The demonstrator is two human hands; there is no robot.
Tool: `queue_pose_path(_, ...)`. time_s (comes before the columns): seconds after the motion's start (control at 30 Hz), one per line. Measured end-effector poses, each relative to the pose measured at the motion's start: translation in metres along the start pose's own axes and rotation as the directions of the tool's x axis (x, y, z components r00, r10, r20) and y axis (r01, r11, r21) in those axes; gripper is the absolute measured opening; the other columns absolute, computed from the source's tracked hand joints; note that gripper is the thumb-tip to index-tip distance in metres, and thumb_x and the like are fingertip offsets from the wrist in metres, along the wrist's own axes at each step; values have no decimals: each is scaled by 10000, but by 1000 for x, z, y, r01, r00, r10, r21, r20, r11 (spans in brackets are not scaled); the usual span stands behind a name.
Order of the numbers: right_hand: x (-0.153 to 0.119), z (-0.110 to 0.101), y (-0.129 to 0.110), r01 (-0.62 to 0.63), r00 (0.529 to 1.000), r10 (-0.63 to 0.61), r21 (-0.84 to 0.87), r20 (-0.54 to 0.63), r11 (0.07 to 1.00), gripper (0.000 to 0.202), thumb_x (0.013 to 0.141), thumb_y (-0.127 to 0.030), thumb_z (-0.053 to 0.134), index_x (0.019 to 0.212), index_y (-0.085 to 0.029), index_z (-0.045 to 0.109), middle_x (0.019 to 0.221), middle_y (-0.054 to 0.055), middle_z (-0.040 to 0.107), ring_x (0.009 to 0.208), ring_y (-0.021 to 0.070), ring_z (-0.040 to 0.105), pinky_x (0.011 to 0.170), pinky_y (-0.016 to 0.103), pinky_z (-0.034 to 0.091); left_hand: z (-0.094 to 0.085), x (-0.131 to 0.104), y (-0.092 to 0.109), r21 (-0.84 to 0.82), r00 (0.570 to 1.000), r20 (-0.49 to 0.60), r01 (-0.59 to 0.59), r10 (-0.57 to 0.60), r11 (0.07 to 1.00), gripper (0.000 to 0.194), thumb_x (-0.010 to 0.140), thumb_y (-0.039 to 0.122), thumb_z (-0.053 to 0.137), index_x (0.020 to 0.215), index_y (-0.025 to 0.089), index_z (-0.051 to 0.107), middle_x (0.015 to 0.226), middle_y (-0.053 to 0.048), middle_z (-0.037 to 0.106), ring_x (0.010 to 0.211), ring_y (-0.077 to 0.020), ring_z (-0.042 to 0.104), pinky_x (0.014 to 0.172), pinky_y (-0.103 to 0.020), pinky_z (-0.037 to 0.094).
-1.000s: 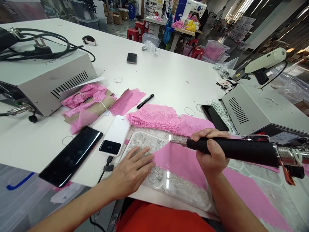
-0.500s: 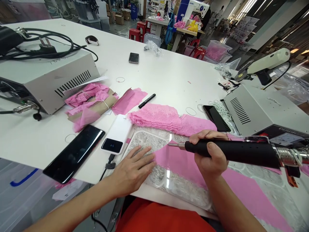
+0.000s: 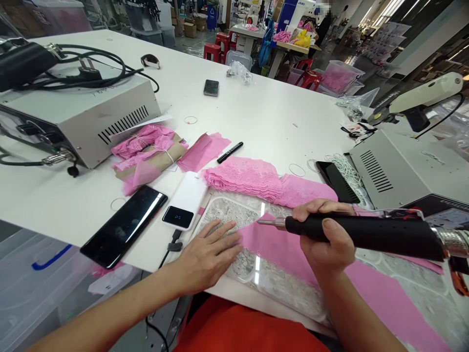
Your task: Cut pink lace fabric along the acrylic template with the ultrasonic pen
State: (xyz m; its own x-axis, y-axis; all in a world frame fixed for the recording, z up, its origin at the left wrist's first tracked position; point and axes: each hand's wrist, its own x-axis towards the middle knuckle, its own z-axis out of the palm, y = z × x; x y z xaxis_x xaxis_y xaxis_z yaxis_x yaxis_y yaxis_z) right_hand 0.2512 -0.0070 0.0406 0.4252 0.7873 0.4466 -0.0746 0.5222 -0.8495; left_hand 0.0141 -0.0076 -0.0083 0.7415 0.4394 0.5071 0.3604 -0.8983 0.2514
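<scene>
- Resting the fingers (image 3: 222,243) of the left hand (image 3: 205,259) open, outstretched and slightly spread, gripping nothing; seemingly pinning the left end of the pink cloth (image 3: 280,249) with the fingertips.
- Gripping a black-handled tool (image 3: 370,236) in the right hand (image 3: 328,244), fingers wrapped round, laying the thumb over the handle.
- Pointing the metal tip (image 3: 273,223) left, at the cloth's far edge; not showing clearly whether touching or just above.
- Probably wanting firm, flat pressure from the left hand for good work here; likely risking wrinkles or slipping otherwise.
- Probably needing a steady, low tool angle too, following the cloth's far edge closely without digging in.
- Likely paying to leave the left fingertips out of line with the tip; possibly risking a jab or burn, not telling from here whether hot.
- Lying, for the cloth, on a clear plastic board (image 3: 289,283) by the bench's (image 3: 256,115) front edge: starting at the left fingertips, passing below tool and right wrist, trailing off rightward.
- Sitting, for the tip, near the left fingertips but apart, slightly right and toward the board's far edge.
- Noting a pink lace stack (image 3: 245,177) along that far edge, plus a white power bank (image 3: 186,200) beside the board's left edge.
</scene>
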Motion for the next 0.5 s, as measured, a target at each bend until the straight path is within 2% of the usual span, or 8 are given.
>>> queue_pose_path(0.23,-6,7,-1,-26,999,24,58,38,998,83,720,-229,585,799,-203,592,751,-8,555,562,124,567,567,326,489,-1,-3,5,16,1000,5,6,-6,1000,264,918,132,534,1166,157,618,1201,-87,674,1288,-265,504,1095,-472,383)
queue_pose_path(0.5,-8,7,1,-46,998,45,24,49,999,65,717,-232,609,772,-210,583,743,-17,558,577,126,576,592,334,509,2,-8,4,22,1000,11,16,-16,1000,267,918,153,542,1175,161,615,1210,-94,668,1295,-259,497,1104,-460,373)
